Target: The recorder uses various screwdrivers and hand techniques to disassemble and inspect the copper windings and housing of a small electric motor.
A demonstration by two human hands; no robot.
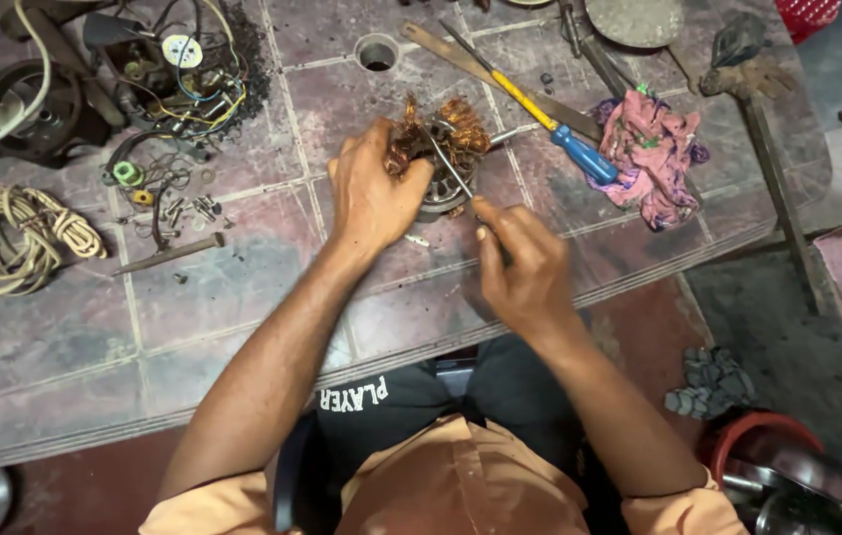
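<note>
On the tiled bench (242, 327), the left hand (373, 193) grips a stator (441, 159); the right hand (525, 263) pinches a thin pick (449, 163), prying copper windings. Next move likely calls for careful leverage.

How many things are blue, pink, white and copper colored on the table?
Blue: 1, the screwdriver handle
Pink: 1, the rag
White: 1, the coiled cord
Copper: 1, the wire winding under the left hand
Total: 4
</note>
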